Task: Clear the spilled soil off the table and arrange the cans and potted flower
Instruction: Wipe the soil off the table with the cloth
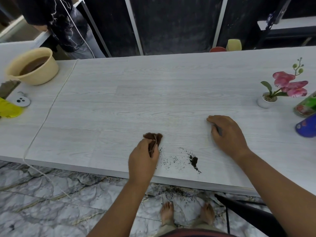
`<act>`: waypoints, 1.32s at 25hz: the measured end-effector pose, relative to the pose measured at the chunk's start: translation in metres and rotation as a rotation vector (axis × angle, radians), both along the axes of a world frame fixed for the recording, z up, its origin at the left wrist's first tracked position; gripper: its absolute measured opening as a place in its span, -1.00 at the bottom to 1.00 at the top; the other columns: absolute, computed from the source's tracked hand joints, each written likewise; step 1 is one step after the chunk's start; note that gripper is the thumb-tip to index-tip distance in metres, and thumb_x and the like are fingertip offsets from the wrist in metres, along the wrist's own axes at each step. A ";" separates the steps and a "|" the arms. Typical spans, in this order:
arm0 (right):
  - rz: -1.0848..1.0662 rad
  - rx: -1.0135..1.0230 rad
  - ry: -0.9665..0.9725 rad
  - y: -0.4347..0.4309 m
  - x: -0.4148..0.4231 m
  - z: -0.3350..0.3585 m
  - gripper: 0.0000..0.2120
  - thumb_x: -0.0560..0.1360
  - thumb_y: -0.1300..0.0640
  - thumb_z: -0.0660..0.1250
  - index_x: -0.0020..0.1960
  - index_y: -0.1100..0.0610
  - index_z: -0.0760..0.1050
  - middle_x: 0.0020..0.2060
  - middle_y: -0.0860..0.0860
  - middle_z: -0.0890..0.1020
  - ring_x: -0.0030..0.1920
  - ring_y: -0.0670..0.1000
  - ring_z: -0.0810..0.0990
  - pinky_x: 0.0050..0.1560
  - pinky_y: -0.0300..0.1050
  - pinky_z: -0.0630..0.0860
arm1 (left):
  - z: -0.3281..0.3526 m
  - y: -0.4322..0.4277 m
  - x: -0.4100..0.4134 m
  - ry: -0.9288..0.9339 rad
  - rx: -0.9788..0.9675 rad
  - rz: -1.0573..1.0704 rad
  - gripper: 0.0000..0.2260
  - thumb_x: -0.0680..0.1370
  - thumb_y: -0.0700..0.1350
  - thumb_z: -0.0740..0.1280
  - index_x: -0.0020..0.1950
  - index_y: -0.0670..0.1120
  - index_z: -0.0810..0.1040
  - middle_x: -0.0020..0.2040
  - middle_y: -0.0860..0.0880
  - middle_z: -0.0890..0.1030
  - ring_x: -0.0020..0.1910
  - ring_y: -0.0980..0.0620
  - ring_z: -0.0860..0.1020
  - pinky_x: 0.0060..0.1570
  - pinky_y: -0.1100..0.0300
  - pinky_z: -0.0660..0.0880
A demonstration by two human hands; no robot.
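Observation:
Dark spilled soil [193,161] lies near the front edge of the pale wooden table [153,93], with fine crumbs scattered to its left. My left hand [142,159] grips a brown cloth [153,138] just left of the crumbs, resting on the table. My right hand [227,132] lies palm down on the table beyond the soil, fingers together, holding nothing. A potted pink flower [280,89] in a small white pot stands at the far right. Beside it lie a green can [306,106] and a blue can [307,126], both cut off by the frame edge.
A beige bowl [33,66] with brown liquid stands far left, near a yellow item [9,108] and a white round lid [21,100]. A white cord [49,108] crosses the table. Soil [177,191] lies on the marble floor by my bare feet. Another person stands behind the table.

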State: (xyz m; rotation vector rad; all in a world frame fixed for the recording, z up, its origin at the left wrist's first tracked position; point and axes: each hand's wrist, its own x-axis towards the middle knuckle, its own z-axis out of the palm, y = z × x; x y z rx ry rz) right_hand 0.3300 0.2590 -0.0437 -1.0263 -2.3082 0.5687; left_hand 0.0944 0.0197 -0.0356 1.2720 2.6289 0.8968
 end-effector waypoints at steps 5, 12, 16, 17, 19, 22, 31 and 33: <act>-0.011 -0.008 -0.008 0.001 -0.001 0.001 -0.66 0.56 0.40 0.40 0.28 0.18 0.71 0.26 0.06 0.73 0.31 0.11 0.64 0.43 -0.09 0.43 | 0.006 0.028 0.059 0.093 0.051 -0.249 -0.85 0.65 0.02 0.41 0.11 -0.03 0.60 -0.16 0.09 0.64 -0.33 0.14 0.54 -0.32 0.23 0.50; -0.018 -0.014 -0.005 0.002 -0.001 -0.001 -0.66 0.56 0.38 0.39 0.29 0.16 0.71 0.25 0.04 0.73 0.30 0.07 0.64 0.41 -0.19 0.38 | 0.020 0.021 -0.036 0.096 0.029 0.029 -0.80 0.65 -0.01 0.43 0.20 -0.09 0.61 -0.09 0.00 0.67 -0.24 0.00 0.62 -0.31 0.14 0.50; -0.008 -0.004 -0.022 0.002 0.001 -0.002 -0.65 0.56 0.38 0.39 0.30 0.17 0.70 0.26 0.04 0.73 0.32 0.09 0.64 0.43 -0.10 0.43 | 0.005 0.021 -0.009 0.048 0.016 0.005 -0.79 0.64 -0.06 0.45 0.21 -0.14 0.62 -0.07 -0.06 0.70 -0.21 -0.05 0.66 -0.24 0.01 0.62; -0.009 -0.004 -0.031 0.002 0.001 -0.003 -0.64 0.56 0.37 0.39 0.31 0.17 0.70 0.26 0.04 0.73 0.32 0.09 0.64 0.44 -0.09 0.43 | 0.003 0.025 0.004 0.044 0.015 -0.048 -0.82 0.64 -0.04 0.43 0.17 -0.10 0.62 -0.12 -0.01 0.69 -0.25 0.01 0.64 -0.29 0.05 0.59; -0.013 -0.006 -0.038 0.002 0.000 -0.002 -0.64 0.56 0.37 0.39 0.31 0.16 0.70 0.27 0.04 0.73 0.33 0.08 0.63 0.44 -0.11 0.42 | 0.002 0.033 0.027 0.065 0.023 -0.199 -0.85 0.65 0.02 0.40 0.11 -0.04 0.59 -0.18 0.07 0.64 -0.32 0.11 0.56 -0.36 0.22 0.47; -0.011 -0.005 -0.035 0.002 0.000 -0.002 -0.64 0.55 0.38 0.39 0.30 0.16 0.70 0.27 0.03 0.73 0.33 0.08 0.64 0.44 -0.14 0.40 | 0.009 0.054 0.012 0.105 0.070 -0.247 -0.87 0.66 0.08 0.37 0.11 0.05 0.55 -0.18 0.15 0.60 -0.34 0.19 0.50 -0.38 0.38 0.28; -0.010 -0.006 -0.006 0.000 0.000 0.001 -0.65 0.56 0.39 0.38 0.29 0.17 0.71 0.25 0.03 0.74 0.31 0.06 0.65 0.43 -0.06 0.47 | 0.014 0.138 -0.082 0.072 -0.007 -0.215 -0.75 0.68 -0.01 0.38 0.33 -0.05 0.63 0.17 -0.03 0.68 0.09 -0.10 0.66 0.04 -0.04 0.59; -0.019 -0.006 0.003 0.001 -0.001 0.002 -0.64 0.56 0.40 0.38 0.28 0.17 0.71 0.24 0.03 0.74 0.30 0.06 0.65 0.42 -0.04 0.48 | 0.007 0.134 -0.060 0.068 0.015 -0.267 -0.77 0.67 -0.02 0.38 0.30 -0.03 0.64 0.16 -0.02 0.68 0.10 -0.11 0.65 0.04 -0.05 0.59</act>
